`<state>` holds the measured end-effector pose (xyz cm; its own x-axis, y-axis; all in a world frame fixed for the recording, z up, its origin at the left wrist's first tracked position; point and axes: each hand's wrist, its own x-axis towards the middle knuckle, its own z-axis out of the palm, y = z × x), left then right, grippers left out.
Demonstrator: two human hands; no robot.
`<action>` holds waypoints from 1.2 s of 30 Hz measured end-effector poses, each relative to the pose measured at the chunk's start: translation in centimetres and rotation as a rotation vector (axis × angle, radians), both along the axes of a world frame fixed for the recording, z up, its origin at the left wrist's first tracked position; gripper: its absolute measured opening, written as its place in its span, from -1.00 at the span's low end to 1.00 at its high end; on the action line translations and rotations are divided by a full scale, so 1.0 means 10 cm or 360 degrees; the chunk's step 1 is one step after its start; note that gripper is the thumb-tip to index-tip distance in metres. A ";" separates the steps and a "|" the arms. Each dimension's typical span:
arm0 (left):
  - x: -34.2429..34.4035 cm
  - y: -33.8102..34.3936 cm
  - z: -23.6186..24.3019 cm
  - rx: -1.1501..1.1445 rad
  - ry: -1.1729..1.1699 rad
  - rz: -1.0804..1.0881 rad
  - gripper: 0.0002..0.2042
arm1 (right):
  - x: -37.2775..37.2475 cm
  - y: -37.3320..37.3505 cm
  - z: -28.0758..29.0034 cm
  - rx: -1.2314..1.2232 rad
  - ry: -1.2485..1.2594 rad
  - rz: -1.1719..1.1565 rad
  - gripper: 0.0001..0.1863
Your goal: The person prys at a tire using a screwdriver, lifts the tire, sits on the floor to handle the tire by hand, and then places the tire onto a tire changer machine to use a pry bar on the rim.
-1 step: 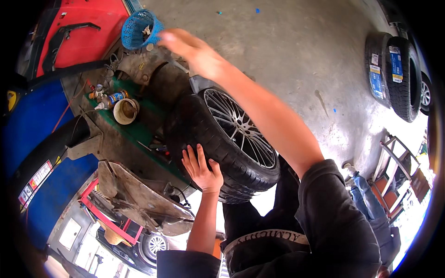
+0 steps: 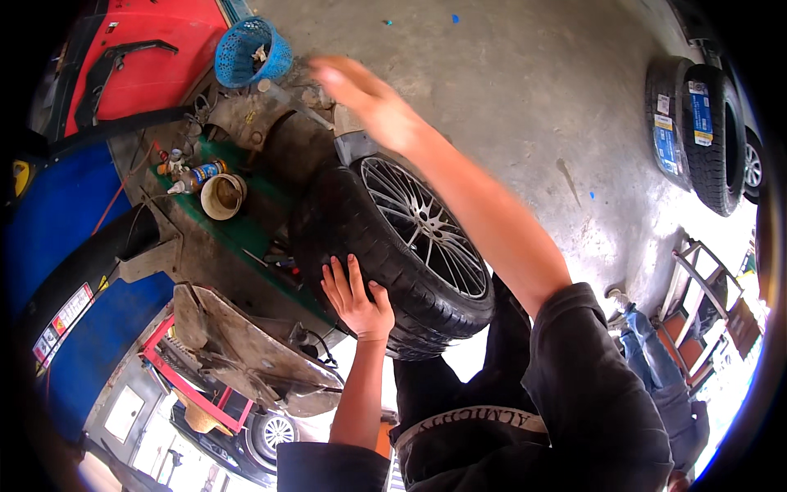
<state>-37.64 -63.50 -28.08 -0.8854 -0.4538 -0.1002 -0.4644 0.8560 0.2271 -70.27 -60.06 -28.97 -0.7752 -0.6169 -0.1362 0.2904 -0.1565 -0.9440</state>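
Head view, close to the body: a black tyre [image 2: 352, 221] on a silver multi-spoke alloy rim [image 2: 425, 218] stands tilted just in front of the dark-clothed legs [image 2: 428, 389]. Beside it to the left runs a grimy green surface [image 2: 248, 234] carrying a pale pot [image 2: 211, 205] and a bottle [image 2: 203, 175]. Farther out, a blue perforated plastic basket [image 2: 236, 56] sits near a red panel [image 2: 160, 70]. Grey concrete floor [image 2: 525, 82] spreads off to the right, where two labelled tyres [image 2: 715, 152] stand upright, side by side.

The left hand [image 2: 359, 307], the nearer one, lies palm-down on the tyre's tread, fingers spread and nearly straight, resting rather than gripping. The right arm [image 2: 492, 213] stretches forward past the alloy rim. Its right hand [image 2: 361, 94] is beyond the tyre, close to the plastic basket. Blur smears the fingers, so I cannot tell how far they are open or whether they hold anything.
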 end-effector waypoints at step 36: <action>0.35 -0.13 -0.07 0.0053 -0.0030 -0.0134 -0.42 | 3.05 1.85 -0.55 0.1206 -0.0244 -0.0865 -0.67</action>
